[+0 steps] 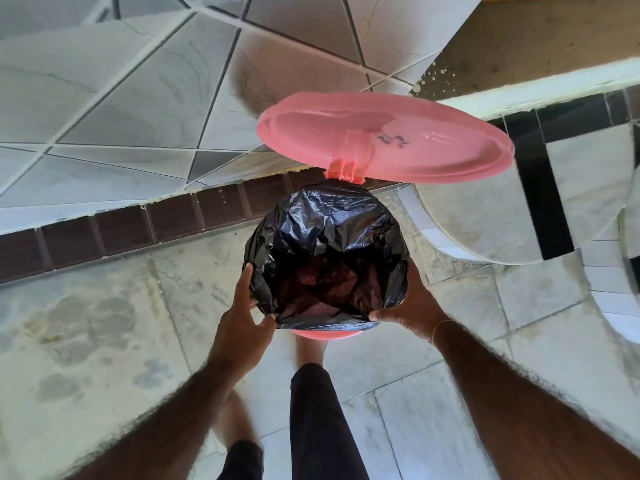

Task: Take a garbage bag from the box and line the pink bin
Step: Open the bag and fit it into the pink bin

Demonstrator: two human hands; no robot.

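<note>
Black garbage bag (325,251) is sitting inside pink bin (322,335), its mouth folding over the rim; lid (384,140) is standing open. Left hand (242,317) and right hand (412,306) are grasping bag edges at the near rim. Lining is nearly complete; the near edge seems to need final tucking.

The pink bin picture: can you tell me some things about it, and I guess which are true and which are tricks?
1. The pink lid stands open. True.
2. The garbage bag is white. False: it is black.
3. Both hands touch the bag: the left hand and the right hand. True.
4. The bag still lies folded on the floor. False: it is spread over the mouth of the pink bin.
5. The right wrist wears a big watch. False: only a thin band.
</note>
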